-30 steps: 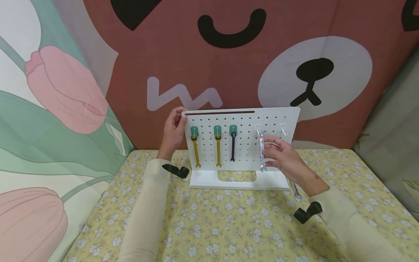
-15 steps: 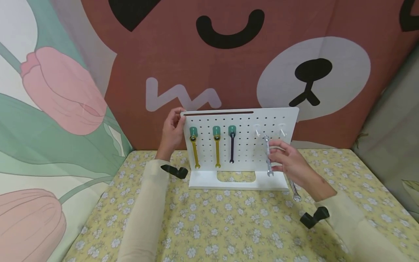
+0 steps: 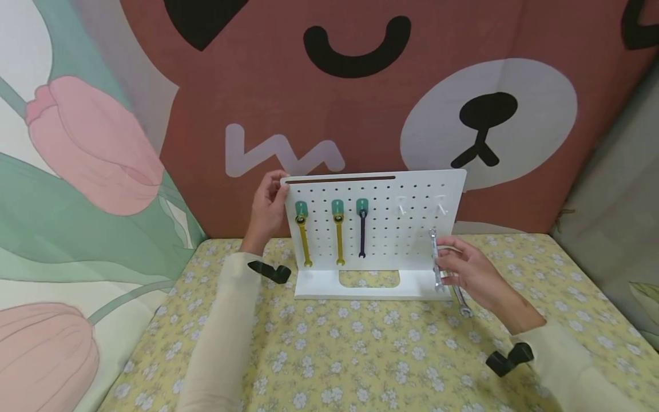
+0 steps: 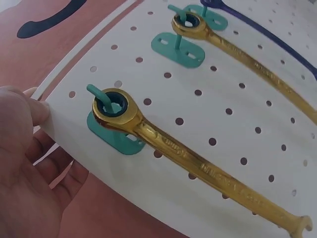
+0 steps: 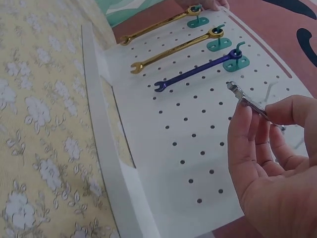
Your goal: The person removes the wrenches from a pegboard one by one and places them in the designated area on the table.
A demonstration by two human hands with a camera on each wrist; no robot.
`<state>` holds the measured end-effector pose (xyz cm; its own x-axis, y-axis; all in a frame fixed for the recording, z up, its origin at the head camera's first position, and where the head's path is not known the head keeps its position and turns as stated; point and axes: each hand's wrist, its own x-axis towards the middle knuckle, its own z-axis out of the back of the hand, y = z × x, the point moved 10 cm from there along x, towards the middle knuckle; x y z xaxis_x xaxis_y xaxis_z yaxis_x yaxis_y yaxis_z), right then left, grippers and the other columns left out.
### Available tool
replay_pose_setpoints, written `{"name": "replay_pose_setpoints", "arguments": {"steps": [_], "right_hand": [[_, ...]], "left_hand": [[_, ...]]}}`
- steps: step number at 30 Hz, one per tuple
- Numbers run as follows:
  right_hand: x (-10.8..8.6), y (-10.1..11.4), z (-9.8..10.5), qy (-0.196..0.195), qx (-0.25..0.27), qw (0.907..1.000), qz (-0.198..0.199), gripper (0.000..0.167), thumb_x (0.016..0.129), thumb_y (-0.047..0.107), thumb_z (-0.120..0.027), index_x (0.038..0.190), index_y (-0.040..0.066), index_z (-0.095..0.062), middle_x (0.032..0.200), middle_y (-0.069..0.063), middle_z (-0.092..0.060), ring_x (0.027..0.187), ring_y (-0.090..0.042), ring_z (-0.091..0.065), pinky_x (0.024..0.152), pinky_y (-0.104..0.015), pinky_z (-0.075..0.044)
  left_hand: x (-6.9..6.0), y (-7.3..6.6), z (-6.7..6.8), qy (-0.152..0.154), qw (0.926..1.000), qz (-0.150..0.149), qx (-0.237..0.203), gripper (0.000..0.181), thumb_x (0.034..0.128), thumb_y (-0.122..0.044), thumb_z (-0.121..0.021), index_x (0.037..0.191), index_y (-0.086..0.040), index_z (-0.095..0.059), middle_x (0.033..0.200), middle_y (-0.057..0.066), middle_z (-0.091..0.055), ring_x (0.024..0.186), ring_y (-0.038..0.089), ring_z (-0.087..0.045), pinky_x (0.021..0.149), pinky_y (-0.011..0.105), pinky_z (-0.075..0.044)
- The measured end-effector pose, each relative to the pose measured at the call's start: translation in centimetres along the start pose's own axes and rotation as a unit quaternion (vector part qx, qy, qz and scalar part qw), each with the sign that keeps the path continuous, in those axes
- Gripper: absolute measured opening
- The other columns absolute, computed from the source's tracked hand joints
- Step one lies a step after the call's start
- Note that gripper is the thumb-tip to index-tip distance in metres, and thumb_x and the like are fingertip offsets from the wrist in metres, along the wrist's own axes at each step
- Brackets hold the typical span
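Note:
My left hand point(image 3: 268, 209) pinches the upper left corner of a white pegboard point(image 3: 396, 246), thumb in front and fingers behind. Between the thumb and fingers of my right hand point(image 3: 468, 266) is a silver wrench point(image 3: 436, 260), held roughly upright before the board's lower right part, off the hooks. Two gold wrenches point(image 3: 304, 243) and a dark purple wrench point(image 3: 362, 234) hang by their ring ends from green hooks point(image 4: 176, 47). Two clear hooks point(image 3: 401, 207) at the right of the board carry nothing.
Another silver wrench point(image 3: 463, 303) lies on the floral tablecloth point(image 3: 329, 355) at the board's right foot, partly behind my right hand. The board's white base point(image 3: 319, 286) has a cut-out in its middle. A printed cloth point(image 3: 360, 114) hangs close behind.
My right hand has drawn the silver wrench off the left clear hook, moving it right and down, towards me. My left hand keeps its hold on the board's corner.

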<state>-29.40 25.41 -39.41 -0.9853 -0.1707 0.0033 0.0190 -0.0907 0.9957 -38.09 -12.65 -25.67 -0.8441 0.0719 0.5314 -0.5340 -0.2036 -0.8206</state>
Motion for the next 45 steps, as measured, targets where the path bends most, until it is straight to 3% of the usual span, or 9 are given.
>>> {"name": "replay_pose_setpoints", "arguments": {"steps": [11, 17, 28, 33, 45], "right_hand": [[-1.4, -2.7, 2.2, -0.013, -0.031, 0.9991, -0.024, 0.052, 0.107, 0.025, -0.059, 0.148, -0.001, -0.039, 0.119, -0.006, -0.058, 0.098, -0.018, -0.062, 0.079, -0.038, -0.055], [-1.7, -3.8, 3.6, -0.011, -0.035, 0.9991, -0.02, 0.04, 0.108, 0.025, -0.058, 0.141, 0.006, -0.047, 0.119, -0.004, -0.063, 0.099, -0.017, -0.064, 0.078, -0.037, -0.056], [-1.9, -4.3, 5.4, -0.022, -0.044, 0.9986, -0.022, 0.041, 0.107, 0.022, -0.058, 0.145, 0.011, -0.047, 0.115, 0.008, -0.062, 0.098, -0.013, -0.064, 0.077, -0.034, -0.056], [-1.9, -4.8, 6.4, -0.025, -0.042, 0.9983, -0.031, 0.034, 0.107, 0.02, -0.059, 0.14, 0.018, -0.051, 0.111, 0.003, -0.06, 0.09, -0.011, -0.061, 0.074, -0.034, -0.057], [-1.3, -6.8, 7.7, 0.005, -0.115, 0.9915, -0.06, 0.059, 0.109, 0.024, -0.055, 0.154, -0.006, -0.03, 0.114, -0.009, -0.057, 0.091, -0.014, -0.059, 0.071, -0.039, -0.056]], "left_hand": [[-0.3, -0.4, 0.1, 0.003, 0.9999, 0.01, 0.005, 0.026, 0.1092, -0.002, -0.046, 0.133, 0.006, -0.051, 0.109, 0.026, -0.056, 0.096, 0.035, -0.054, 0.085, 0.043, -0.046], [-0.1, -0.8, -0.3, 0.016, 0.9998, -0.004, 0.011, 0.025, 0.109, -0.001, -0.046, 0.132, 0.007, -0.05, 0.108, 0.03, -0.055, 0.096, 0.04, -0.053, 0.086, 0.052, -0.045], [-0.2, -0.9, 0.0, 0.018, 0.9997, -0.009, 0.01, 0.027, 0.1096, -0.003, -0.045, 0.134, 0.008, -0.05, 0.108, 0.03, -0.056, 0.095, 0.041, -0.055, 0.08, 0.042, -0.047], [-0.1, -0.6, 0.0, 0.019, 0.9998, -0.002, 0.01, 0.027, 0.1096, -0.003, -0.046, 0.134, 0.007, -0.051, 0.109, 0.03, -0.056, 0.096, 0.041, -0.055, 0.082, 0.044, -0.047], [-0.1, -0.4, 0.0, 0.011, 0.9999, -0.003, 0.0, 0.027, 0.1089, -0.002, -0.047, 0.134, 0.008, -0.051, 0.109, 0.032, -0.056, 0.097, 0.042, -0.055, 0.084, 0.048, -0.047]]}}
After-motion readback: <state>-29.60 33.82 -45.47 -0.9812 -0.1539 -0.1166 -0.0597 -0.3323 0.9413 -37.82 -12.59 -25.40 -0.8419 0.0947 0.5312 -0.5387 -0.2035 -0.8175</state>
